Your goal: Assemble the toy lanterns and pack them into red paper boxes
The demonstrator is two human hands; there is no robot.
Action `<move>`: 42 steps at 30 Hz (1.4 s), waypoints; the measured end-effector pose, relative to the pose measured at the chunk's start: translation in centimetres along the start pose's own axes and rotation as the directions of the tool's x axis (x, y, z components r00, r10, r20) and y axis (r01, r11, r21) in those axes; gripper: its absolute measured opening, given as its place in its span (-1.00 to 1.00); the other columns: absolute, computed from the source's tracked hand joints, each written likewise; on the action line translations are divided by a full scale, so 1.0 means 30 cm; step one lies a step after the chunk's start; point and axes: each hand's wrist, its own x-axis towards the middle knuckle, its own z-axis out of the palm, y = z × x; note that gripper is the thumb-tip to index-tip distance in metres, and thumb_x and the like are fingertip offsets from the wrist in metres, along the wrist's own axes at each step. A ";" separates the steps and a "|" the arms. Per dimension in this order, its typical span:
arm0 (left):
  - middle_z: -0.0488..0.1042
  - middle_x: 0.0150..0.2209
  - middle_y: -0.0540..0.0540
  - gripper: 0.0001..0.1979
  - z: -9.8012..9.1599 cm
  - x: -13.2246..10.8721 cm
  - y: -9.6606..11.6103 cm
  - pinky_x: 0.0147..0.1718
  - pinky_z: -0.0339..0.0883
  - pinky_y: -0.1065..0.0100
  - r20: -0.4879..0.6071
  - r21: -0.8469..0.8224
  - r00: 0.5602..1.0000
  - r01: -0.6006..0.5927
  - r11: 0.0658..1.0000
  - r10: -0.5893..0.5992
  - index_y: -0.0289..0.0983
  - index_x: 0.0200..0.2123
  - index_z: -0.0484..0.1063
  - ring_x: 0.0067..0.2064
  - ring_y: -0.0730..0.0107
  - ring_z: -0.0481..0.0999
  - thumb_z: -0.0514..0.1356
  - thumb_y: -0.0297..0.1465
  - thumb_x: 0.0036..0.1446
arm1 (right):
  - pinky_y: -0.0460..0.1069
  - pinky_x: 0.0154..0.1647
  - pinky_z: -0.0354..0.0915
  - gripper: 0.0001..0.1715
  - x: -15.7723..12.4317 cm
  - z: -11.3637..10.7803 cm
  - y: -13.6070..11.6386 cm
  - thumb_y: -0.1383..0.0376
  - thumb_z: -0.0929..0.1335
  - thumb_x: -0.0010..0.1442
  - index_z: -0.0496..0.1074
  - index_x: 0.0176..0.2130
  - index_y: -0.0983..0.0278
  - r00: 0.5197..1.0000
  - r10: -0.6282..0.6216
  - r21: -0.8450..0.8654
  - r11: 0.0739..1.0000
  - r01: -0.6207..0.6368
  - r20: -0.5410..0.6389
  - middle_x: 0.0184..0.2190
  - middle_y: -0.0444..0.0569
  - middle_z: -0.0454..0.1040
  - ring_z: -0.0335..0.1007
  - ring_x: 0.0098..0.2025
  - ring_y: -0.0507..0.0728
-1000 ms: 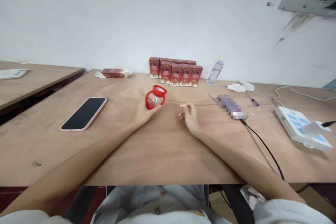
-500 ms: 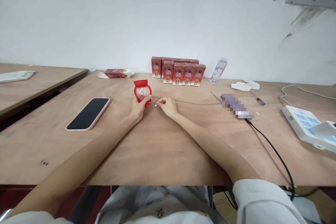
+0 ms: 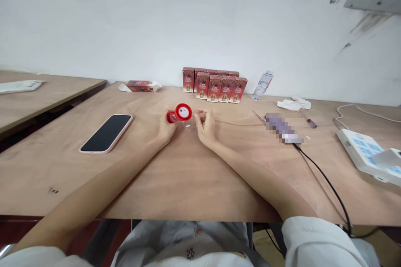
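Note:
My left hand (image 3: 167, 129) is closed around a small red lantern (image 3: 171, 117) with a clear body. The lantern is tipped so that its round base, a red ring with a white disc (image 3: 183, 112) inside, faces me. Just right of the base is my right hand (image 3: 206, 127), its thumb and fingers apart with nothing seen between them. A tiny white tab (image 3: 187, 126) lies on the table between the two hands.
Several red printed boxes (image 3: 214, 87) stand near the wall, beside a tilted clear bottle (image 3: 262, 85). An opened red box (image 3: 140, 86) lies far left, a phone (image 3: 106, 133) nearer. Rightward are crumpled tissue (image 3: 293, 104), a screwdriver (image 3: 310, 122), a cabled device (image 3: 282, 127) and a power strip (image 3: 363, 150).
My left hand has turned the lantern so its base now faces me. My right hand has let go of the small white tab, which now lies on the table, and has moved slightly right.

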 end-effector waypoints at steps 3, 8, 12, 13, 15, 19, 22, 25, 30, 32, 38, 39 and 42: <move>0.45 -0.32 -0.02 -0.63 -0.012 0.011 -0.007 -0.17 0.35 0.21 0.002 0.036 1.000 -0.028 0.999 0.028 -0.26 -0.33 0.33 -0.24 0.29 0.47 0.31 -0.38 -0.31 | -0.03 -0.23 0.25 -0.80 -0.009 -0.003 -0.013 0.14 0.25 0.23 0.36 -0.19 0.16 0.992 -0.057 -0.024 0.998 0.060 0.111 -0.22 -0.05 0.34 0.25 -0.37 0.03; 0.44 -0.35 -0.02 -0.69 -0.024 0.024 -0.030 -0.24 0.34 0.25 0.035 0.126 0.997 -0.076 0.989 0.073 -0.25 -0.34 0.31 -0.29 0.31 0.45 0.22 -0.39 -0.26 | -0.02 -0.17 0.29 -0.78 -0.005 -0.004 -0.008 0.14 0.27 0.23 0.44 -0.19 0.14 0.987 -0.076 -0.026 0.996 0.081 0.140 -0.19 -0.05 0.33 0.32 -0.29 0.05; 0.45 -0.34 -0.03 -0.69 -0.039 0.036 -0.038 -0.25 0.33 0.24 0.058 0.169 0.995 -0.095 0.981 0.086 -0.26 -0.34 0.30 -0.31 0.31 0.45 0.21 -0.41 -0.27 | 0.00 -0.01 0.29 -0.83 -0.001 -0.002 -0.004 0.21 0.29 0.23 0.47 -0.23 0.15 0.979 -0.159 -0.033 0.986 0.164 0.127 -0.13 -0.02 0.39 0.37 -0.06 0.10; 0.44 -0.34 -0.03 -0.69 -0.045 0.040 -0.038 -0.24 0.33 0.24 0.064 0.186 0.994 -0.099 0.978 0.089 -0.26 -0.34 0.30 -0.31 0.31 0.44 0.21 -0.42 -0.28 | 0.01 0.02 0.29 -0.83 0.000 0.000 -0.002 0.22 0.29 0.23 0.48 -0.25 0.17 0.975 -0.183 -0.039 0.981 0.189 0.123 -0.12 -0.01 0.41 0.37 -0.03 0.10; 0.44 -0.36 -0.03 -0.68 -0.059 0.049 -0.038 -0.24 0.31 0.24 0.071 0.224 0.993 -0.106 0.969 0.092 -0.26 -0.35 0.31 -0.31 0.30 0.43 0.21 -0.46 -0.31 | 0.02 0.04 0.29 -0.83 0.002 0.005 0.006 0.25 0.30 0.23 0.48 -0.27 0.21 0.968 -0.223 -0.058 0.971 0.231 0.118 -0.11 0.03 0.44 0.39 -0.02 0.11; 0.42 -0.37 -0.01 -0.69 -0.086 0.062 -0.042 -0.27 0.29 0.26 0.125 0.404 0.982 -0.184 0.896 0.144 -0.23 -0.35 0.28 -0.31 0.30 0.41 0.14 -0.53 -0.30 | 0.03 0.00 0.34 -0.82 0.001 0.014 0.029 0.26 0.28 0.24 0.47 -0.26 0.23 0.955 -0.258 -0.127 0.953 0.276 0.144 -0.08 0.06 0.47 0.43 -0.03 0.13; 0.41 -0.37 -0.01 -0.68 -0.100 0.063 -0.042 -0.31 0.27 0.29 0.162 0.489 0.971 -0.234 0.840 0.175 -0.22 -0.34 0.26 -0.32 0.31 0.41 0.07 -0.55 -0.30 | 0.04 0.00 0.35 -0.81 -0.001 0.019 0.047 0.30 0.26 0.24 0.46 -0.27 0.24 0.943 -0.295 -0.180 0.930 0.320 0.153 -0.07 0.07 0.49 0.45 -0.04 0.14; 0.39 -0.41 0.02 -0.68 -0.108 0.058 -0.029 -0.38 0.24 0.33 0.214 0.555 0.957 -0.282 0.782 0.194 -0.21 -0.36 0.23 -0.37 0.34 0.39 0.04 -0.57 -0.31 | 0.05 -0.03 0.37 -0.82 -0.001 0.020 0.062 0.34 0.25 0.23 0.45 -0.28 0.26 0.929 -0.324 -0.227 0.905 0.360 0.178 -0.13 0.08 0.53 0.48 -0.09 0.15; 0.29 -0.54 0.07 -0.73 -0.107 0.045 0.007 -0.49 0.15 0.35 0.245 0.607 0.954 -0.291 0.739 0.174 -0.21 -0.46 0.15 -0.48 0.39 0.29 0.05 -0.59 -0.33 | 0.04 -0.09 0.38 -0.86 0.001 0.008 0.072 0.37 0.27 0.19 0.44 -0.32 0.26 0.923 -0.320 -0.258 0.893 0.369 0.212 -0.16 0.06 0.56 0.51 -0.15 0.14; 0.25 -0.56 0.08 -0.74 -0.104 0.041 0.016 -0.51 0.12 0.35 0.243 0.611 0.954 -0.290 0.737 0.173 -0.20 -0.49 0.12 -0.50 0.40 0.26 0.06 -0.59 -0.34 | 0.03 -0.11 0.39 -0.87 0.002 0.003 0.071 0.37 0.28 0.18 0.44 -0.34 0.26 0.925 -0.316 -0.254 0.896 0.363 0.210 -0.18 0.04 0.57 0.51 -0.17 0.13; 0.21 -0.56 0.07 -0.77 -0.103 0.045 0.009 -0.52 0.07 0.36 0.254 0.597 0.952 -0.294 0.746 0.171 -0.20 -0.52 0.11 -0.51 0.43 0.21 0.04 -0.56 -0.34 | 0.00 -0.13 0.39 -0.90 0.006 0.002 0.065 0.37 0.31 0.13 0.44 -0.38 0.25 0.936 -0.298 -0.219 0.916 0.335 0.187 -0.22 0.02 0.58 0.52 -0.19 0.12; 0.21 -0.56 0.08 -0.78 -0.104 0.046 0.007 -0.52 0.06 0.36 0.256 0.594 0.952 -0.292 0.750 0.168 -0.20 -0.52 0.10 -0.51 0.43 0.20 0.04 -0.56 -0.34 | 0.00 -0.14 0.39 -0.91 0.007 0.002 0.064 0.37 0.32 0.12 0.44 -0.39 0.25 0.938 -0.295 -0.212 0.920 0.330 0.183 -0.23 0.01 0.58 0.52 -0.19 0.12; 0.18 -0.58 0.08 -0.77 -0.105 0.044 0.015 -0.52 0.04 0.36 0.256 0.591 0.954 -0.284 0.755 0.158 -0.21 -0.53 0.10 -0.51 0.43 0.18 0.03 -0.56 -0.37 | -0.01 -0.15 0.39 -0.91 0.007 0.001 0.061 0.37 0.33 0.10 0.43 -0.41 0.24 0.946 -0.279 -0.181 0.934 0.307 0.165 -0.25 0.00 0.59 0.53 -0.20 0.11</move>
